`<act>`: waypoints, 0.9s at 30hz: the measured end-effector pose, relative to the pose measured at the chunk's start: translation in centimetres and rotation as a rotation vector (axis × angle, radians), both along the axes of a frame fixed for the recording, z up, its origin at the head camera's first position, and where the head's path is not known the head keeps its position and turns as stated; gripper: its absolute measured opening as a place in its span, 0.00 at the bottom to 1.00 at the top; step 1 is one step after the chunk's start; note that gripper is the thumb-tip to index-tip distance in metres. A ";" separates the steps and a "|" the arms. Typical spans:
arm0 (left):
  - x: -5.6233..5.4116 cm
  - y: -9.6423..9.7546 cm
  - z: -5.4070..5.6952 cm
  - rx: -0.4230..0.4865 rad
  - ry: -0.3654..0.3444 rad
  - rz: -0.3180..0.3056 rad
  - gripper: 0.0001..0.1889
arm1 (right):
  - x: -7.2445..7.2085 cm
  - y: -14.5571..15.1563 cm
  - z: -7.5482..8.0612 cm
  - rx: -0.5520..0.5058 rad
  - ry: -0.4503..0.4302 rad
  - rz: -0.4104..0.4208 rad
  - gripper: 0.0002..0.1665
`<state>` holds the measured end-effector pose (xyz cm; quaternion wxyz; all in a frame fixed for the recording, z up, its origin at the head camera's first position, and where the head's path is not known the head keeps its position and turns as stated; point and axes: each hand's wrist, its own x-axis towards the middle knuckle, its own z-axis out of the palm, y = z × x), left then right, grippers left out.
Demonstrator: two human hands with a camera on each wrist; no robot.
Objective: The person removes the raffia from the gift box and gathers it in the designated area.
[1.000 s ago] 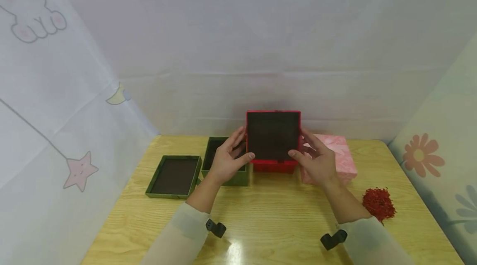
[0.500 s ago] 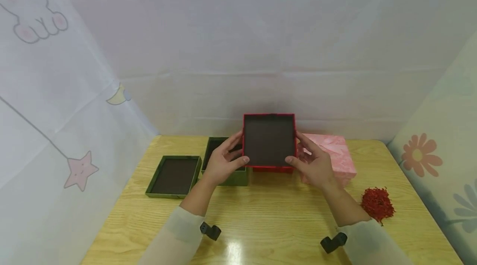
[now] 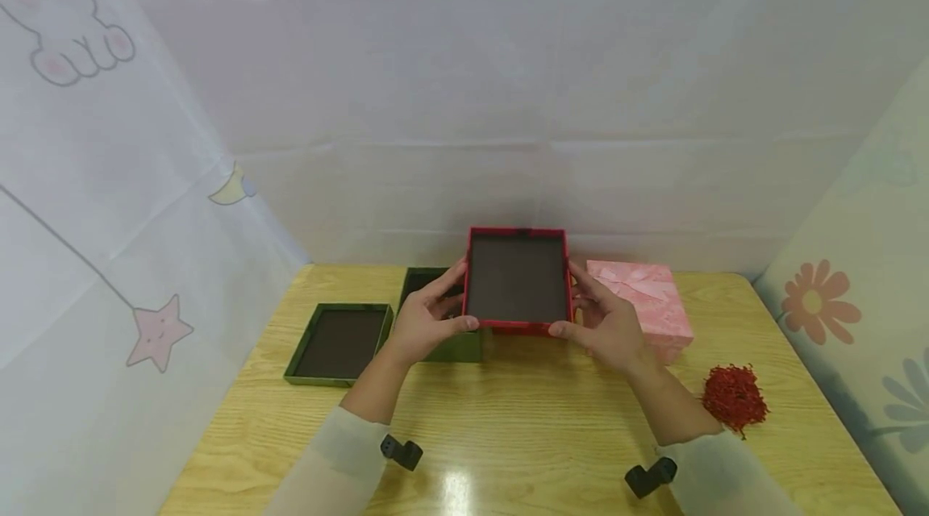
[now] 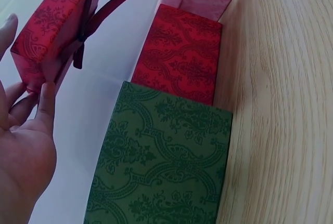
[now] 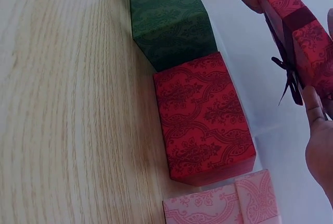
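Observation:
Both hands hold a red patterned box lid [image 3: 517, 278] in the air, its dark inside facing the head camera. My left hand [image 3: 424, 326] grips the left side, thumb at the near corner and fingers behind. On the opposite side, my right hand [image 3: 610, 326] holds it the same way. A dark ribbon [image 5: 289, 70] with a tied bow crosses the lid's outer face in the right wrist view. Below stands the matching red box [image 4: 179, 52], mostly hidden behind the lid in the head view. The green box [image 4: 161, 156] is beside it on the left.
A green lid [image 3: 290, 371] lies inside-up at the left of the wooden table [image 3: 508, 435]. The pink box [image 3: 646, 298] with a bow stands right of the red one. A clump of red shredded paper [image 3: 735, 397] lies near the right forearm. White cloth [image 3: 464, 97] hangs behind.
Both hands have brought the red lid lower and slightly left. Its inside now tilts more upward, and it hides more of the red box. The other boxes have stayed put.

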<state>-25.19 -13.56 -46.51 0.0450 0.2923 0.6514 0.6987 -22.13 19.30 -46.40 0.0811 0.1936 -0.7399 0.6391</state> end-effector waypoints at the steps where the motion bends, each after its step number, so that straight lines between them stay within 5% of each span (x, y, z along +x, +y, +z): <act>1: 0.1 -0.1 0.0 -0.009 -0.002 -0.002 0.50 | 0.0 0.0 -0.1 0.016 0.006 -0.001 0.58; 17: 0.7 -2.2 0.0 -0.140 -0.041 0.049 0.53 | 0.4 -1.6 -0.3 0.192 0.025 0.008 0.61; 27: 1.5 -4.6 0.0 -0.201 -0.041 0.100 0.52 | 1.0 -3.3 -0.1 0.177 0.021 0.073 0.61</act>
